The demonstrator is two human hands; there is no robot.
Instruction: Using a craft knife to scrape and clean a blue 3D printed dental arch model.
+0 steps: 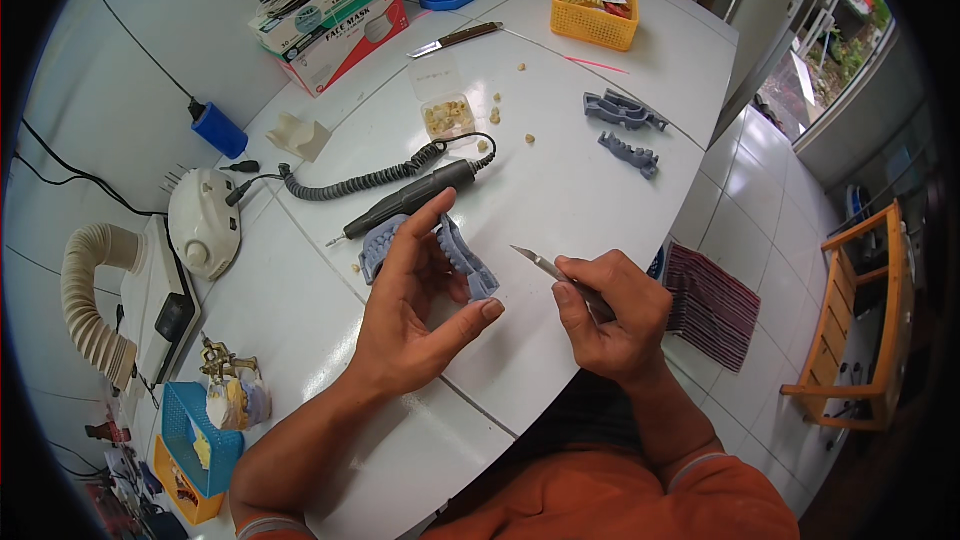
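My left hand (400, 325) is closed on a grey-blue dental model (466, 258), whose two toothed parts show on either side of my fingers. Part of it is hidden behind them. To the right, my right hand (622, 318) grips a slim craft knife (541, 263), its pointed blade aimed left toward the model and apart from it. Just beyond my left hand lies a black dental handpiece (410, 202) with a coiled cord. Farther off, a small clear box (448, 118) holds tooth-coloured pieces, and several loose ones (495, 115) lie beside it.
Two more grey model pieces (625, 112) lie at the right. A wooden-handled knife (456, 39), mask boxes (345, 25) and a yellow basket (594, 20) stand or lie farther back. At left are a white control unit (204, 223), a ribbed hose (90, 280) and a blue basket (188, 432).
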